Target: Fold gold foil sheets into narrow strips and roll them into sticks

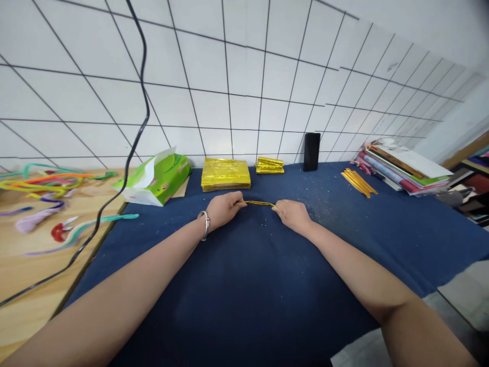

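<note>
Between my two hands a thin folded strip of gold paper (260, 203) is held level, just above the dark blue cloth (244, 285). My left hand (226, 209), with a silver bangle at the wrist, pinches its left end. The right end is pinched in my right hand (293, 215). Behind my left hand lies a thick stack of shiny gold paper sheets (226, 174). A small pile of folded gold strips (269, 164) sits to the right of that stack. More narrow gold strips (359, 182) lie fanned out farther right.
A black phone (311, 152) leans upright on the tiled wall. At left are a green tissue pack (158, 176), colourful fuzzy stems (49, 181) on a wooden table (23, 275), and a hanging black cable (142, 76). Books and papers (408, 168) are piled at right.
</note>
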A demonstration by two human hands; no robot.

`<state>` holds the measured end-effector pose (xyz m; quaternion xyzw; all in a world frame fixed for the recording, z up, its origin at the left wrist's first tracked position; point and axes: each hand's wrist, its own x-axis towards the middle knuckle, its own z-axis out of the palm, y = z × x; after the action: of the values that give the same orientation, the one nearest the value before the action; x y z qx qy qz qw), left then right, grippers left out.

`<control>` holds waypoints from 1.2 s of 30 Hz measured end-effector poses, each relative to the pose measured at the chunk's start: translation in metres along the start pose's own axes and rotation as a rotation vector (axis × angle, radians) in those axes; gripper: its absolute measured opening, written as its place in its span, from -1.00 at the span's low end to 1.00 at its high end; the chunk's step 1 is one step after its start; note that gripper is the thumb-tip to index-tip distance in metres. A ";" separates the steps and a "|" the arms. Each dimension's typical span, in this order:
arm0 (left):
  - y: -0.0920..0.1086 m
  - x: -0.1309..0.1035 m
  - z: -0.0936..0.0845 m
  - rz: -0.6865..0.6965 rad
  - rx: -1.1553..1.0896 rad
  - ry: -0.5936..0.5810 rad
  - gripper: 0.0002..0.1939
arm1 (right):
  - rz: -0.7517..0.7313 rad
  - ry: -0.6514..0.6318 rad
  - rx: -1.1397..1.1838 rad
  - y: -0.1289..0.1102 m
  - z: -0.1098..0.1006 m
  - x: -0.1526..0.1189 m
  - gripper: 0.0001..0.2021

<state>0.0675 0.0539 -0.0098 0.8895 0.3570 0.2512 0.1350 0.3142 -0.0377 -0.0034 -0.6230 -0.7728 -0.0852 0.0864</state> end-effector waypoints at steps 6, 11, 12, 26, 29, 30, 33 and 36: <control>0.001 -0.002 -0.002 0.011 -0.056 -0.031 -0.80 | -0.097 -0.005 0.025 0.004 -0.001 0.000 -0.63; -0.001 -0.002 -0.002 -0.020 -0.143 -0.069 -0.85 | -0.108 -0.007 0.015 0.004 0.000 0.002 -0.66; -0.001 -0.002 -0.002 -0.020 -0.142 -0.068 -0.85 | -0.104 -0.011 0.018 0.004 0.001 0.002 -0.66; 0.012 -0.003 0.000 0.061 0.147 -0.064 -0.83 | 0.073 0.220 -0.002 -0.016 -0.013 0.001 -0.58; 0.031 -0.007 0.005 0.156 0.251 -0.105 -0.85 | -0.061 0.215 -0.007 -0.030 -0.014 -0.001 -0.54; 0.038 -0.008 0.007 0.195 0.275 -0.121 -0.86 | -0.126 0.190 -0.017 -0.034 -0.014 -0.002 -0.59; 0.054 -0.013 0.010 0.293 0.337 -0.155 -0.87 | -0.291 0.098 -0.059 -0.039 -0.010 -0.006 -0.72; 0.058 -0.015 0.008 0.327 0.383 -0.152 -0.85 | -0.318 0.078 -0.071 -0.034 -0.009 -0.008 -0.69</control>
<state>0.0956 0.0016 0.0027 0.9611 0.2383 0.1301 -0.0516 0.2831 -0.0547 0.0021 -0.4916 -0.8542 -0.1494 0.0798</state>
